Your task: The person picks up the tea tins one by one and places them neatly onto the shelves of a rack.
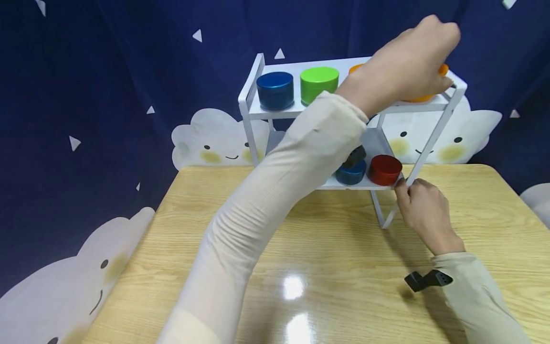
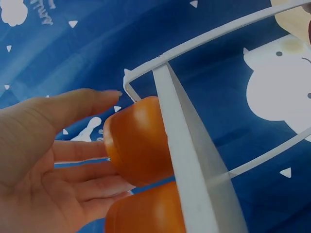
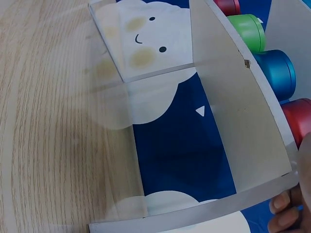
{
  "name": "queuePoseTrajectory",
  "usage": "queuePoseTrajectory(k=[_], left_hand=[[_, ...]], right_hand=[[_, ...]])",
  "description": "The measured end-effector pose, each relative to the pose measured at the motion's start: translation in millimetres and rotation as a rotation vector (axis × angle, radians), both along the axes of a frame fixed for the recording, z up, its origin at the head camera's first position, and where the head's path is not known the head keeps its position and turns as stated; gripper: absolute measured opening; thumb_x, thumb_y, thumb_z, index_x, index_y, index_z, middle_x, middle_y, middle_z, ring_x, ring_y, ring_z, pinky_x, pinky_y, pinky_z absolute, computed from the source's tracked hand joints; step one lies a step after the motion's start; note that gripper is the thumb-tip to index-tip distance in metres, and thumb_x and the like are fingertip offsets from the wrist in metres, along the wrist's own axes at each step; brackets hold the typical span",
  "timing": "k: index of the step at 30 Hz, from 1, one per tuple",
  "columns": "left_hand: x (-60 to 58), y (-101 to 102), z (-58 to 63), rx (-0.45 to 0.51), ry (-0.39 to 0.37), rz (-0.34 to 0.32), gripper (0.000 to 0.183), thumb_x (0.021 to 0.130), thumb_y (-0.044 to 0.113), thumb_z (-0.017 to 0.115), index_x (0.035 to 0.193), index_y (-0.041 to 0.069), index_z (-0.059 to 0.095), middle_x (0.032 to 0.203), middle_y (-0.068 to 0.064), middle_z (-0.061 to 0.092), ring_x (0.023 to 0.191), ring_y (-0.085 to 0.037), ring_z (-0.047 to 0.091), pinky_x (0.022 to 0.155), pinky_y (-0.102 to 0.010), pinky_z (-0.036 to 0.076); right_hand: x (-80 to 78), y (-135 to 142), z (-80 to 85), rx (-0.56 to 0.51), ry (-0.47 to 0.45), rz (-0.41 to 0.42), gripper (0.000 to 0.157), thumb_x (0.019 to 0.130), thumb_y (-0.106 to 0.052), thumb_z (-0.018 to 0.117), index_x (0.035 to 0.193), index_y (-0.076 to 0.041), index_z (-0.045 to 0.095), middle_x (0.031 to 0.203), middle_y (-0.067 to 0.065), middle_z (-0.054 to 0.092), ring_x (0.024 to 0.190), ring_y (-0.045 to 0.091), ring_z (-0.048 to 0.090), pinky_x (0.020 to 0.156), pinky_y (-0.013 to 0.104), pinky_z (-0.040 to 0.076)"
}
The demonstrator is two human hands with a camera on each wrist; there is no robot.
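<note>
A white two-tier rack stands on the table. My left hand reaches over its top right end, beside an orange tin. In the left wrist view the fingers lie extended along the tin's far side, while the thumb is held apart from them near the rack's rail. A second orange tin sits right next to it. Low on the right, my right hand grips the rack's leg at the lower shelf, close to a red tin; some of its fingers are hidden behind the frame.
On the top shelf are a dark blue tin and a green tin. The lower shelf bears a blue tin and, in the right wrist view, a green tin. A dark blue cloud-print curtain hangs behind the wooden table.
</note>
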State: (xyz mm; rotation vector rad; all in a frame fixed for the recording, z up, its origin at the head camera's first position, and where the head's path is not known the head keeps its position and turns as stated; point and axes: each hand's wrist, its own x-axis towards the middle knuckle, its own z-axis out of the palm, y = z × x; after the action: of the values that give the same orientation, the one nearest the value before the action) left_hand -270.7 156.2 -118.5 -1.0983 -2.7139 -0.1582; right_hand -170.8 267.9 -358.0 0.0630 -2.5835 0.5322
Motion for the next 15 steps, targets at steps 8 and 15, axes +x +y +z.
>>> queuePoseTrajectory(k=[8,15], left_hand=[[94.7,-82,-30.9,0.269,0.092,-0.176,0.046,0.099,0.032,0.048,0.139,0.009,0.048,0.136,-0.002,0.052,0.118,-0.008,0.051,0.095,-0.009,0.033],[137.2,-172,-144.2,0.538,0.095,-0.146,0.032,0.093,0.016,0.061,0.118,-0.004,0.062,0.122,-0.016,0.062,0.115,-0.025,0.058,0.101,-0.023,0.04]], right_hand=[[6.3,4,-3.0,0.017,-0.019,0.023,0.055,0.104,-0.035,0.033,0.059,-0.007,0.048,0.06,0.012,0.047,0.055,0.038,0.052,0.045,0.048,0.035],[14.2,6,2.7,0.085,-0.011,0.071,0.051,0.103,-0.038,0.038,0.062,-0.01,0.046,0.056,0.006,0.042,0.049,0.028,0.045,0.043,0.039,0.03]])
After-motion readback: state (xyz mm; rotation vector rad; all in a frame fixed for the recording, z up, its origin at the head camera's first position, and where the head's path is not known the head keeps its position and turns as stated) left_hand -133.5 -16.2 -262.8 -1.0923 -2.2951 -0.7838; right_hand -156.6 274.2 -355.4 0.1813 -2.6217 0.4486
